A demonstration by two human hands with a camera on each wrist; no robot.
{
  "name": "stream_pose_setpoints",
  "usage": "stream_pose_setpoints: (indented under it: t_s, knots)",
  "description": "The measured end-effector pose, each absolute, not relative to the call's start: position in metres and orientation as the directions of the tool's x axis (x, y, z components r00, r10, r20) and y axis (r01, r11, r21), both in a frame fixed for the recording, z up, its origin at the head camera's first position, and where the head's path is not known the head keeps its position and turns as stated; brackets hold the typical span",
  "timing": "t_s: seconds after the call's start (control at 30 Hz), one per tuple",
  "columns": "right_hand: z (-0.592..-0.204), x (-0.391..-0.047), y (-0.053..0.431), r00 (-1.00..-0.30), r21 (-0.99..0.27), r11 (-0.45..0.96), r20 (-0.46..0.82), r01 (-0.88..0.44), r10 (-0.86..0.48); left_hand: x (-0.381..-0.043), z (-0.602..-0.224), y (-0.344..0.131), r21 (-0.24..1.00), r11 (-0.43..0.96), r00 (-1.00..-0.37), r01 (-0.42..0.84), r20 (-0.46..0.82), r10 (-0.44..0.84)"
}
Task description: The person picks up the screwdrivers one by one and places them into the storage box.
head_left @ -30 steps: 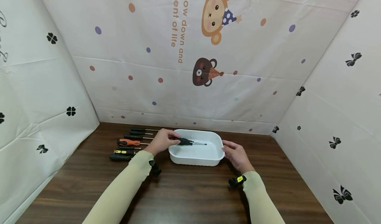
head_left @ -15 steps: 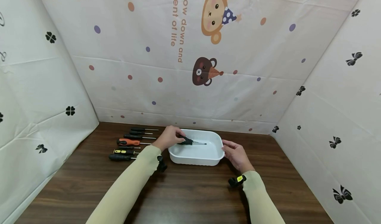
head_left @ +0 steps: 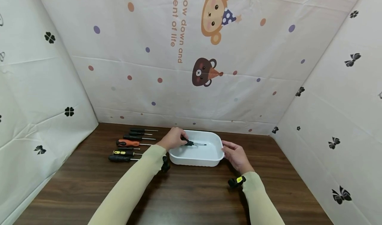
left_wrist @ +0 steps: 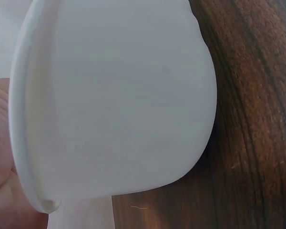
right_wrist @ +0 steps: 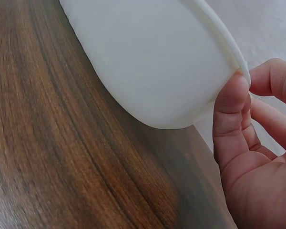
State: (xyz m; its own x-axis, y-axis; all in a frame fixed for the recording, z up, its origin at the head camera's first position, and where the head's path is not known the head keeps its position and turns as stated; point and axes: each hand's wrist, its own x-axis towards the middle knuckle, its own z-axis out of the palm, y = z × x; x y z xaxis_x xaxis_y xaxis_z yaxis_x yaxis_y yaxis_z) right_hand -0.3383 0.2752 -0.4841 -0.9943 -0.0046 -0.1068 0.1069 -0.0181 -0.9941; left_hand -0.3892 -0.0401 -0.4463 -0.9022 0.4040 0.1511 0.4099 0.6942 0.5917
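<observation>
In the head view my left hand (head_left: 174, 138) reaches over the near-left rim of a white rectangular tray (head_left: 194, 162). Its thumb and fingers pinch the black handle of a screwdriver (head_left: 190, 143), whose thin metal shaft points right inside the tray. The grip end is hidden by the hand, and I cannot tell whether a second screwdriver lies under it. My right hand (head_left: 235, 154) holds the tray's right rim. Up close in the right wrist view, thumb (right_wrist: 231, 102) and fingers pinch that rim. Only part of the left hand (left_wrist: 2, 157) shows beyond the tray wall in the left wrist view.
Left of the tray, several screwdrivers lie in a column with shafts pointing right, among them an orange-and-black one (head_left: 128, 143), a yellow-and-black one (head_left: 120, 152) and a thick black one (head_left: 119, 158). Printed cloth walls (head_left: 143, 92) enclose the brown wooden table (head_left: 191, 191).
My left hand has moved right, farther over the tray and along the screwdriver handle, while the shaft tip stays nearly in place. My right hand keeps its hold on the rim.
</observation>
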Motion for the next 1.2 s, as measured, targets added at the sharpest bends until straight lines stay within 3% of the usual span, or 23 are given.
stream_pose_setpoints:
  t_s: [0.2,0.5,1.2]
  knots:
    - [-0.484,-0.339,0.276,-0.994,-0.993,-0.026,-0.111,0.111,-0.002,-0.392,-0.448,-0.038,0.553,0.715,-0.892,0.428,0.131,0.432]
    - [-0.484,-0.339,0.274,-0.992,-0.992,-0.016,-0.126,0.126,-0.007,-0.395,-0.455,-0.037,0.394,0.743,-0.838,0.541,0.178,0.515]
    - [-0.484,-0.339,0.275,-0.993,-0.993,-0.006,-0.120,0.120,-0.011,-0.392,-0.456,-0.028,0.199,0.790,-0.815,0.580,0.166,0.556]
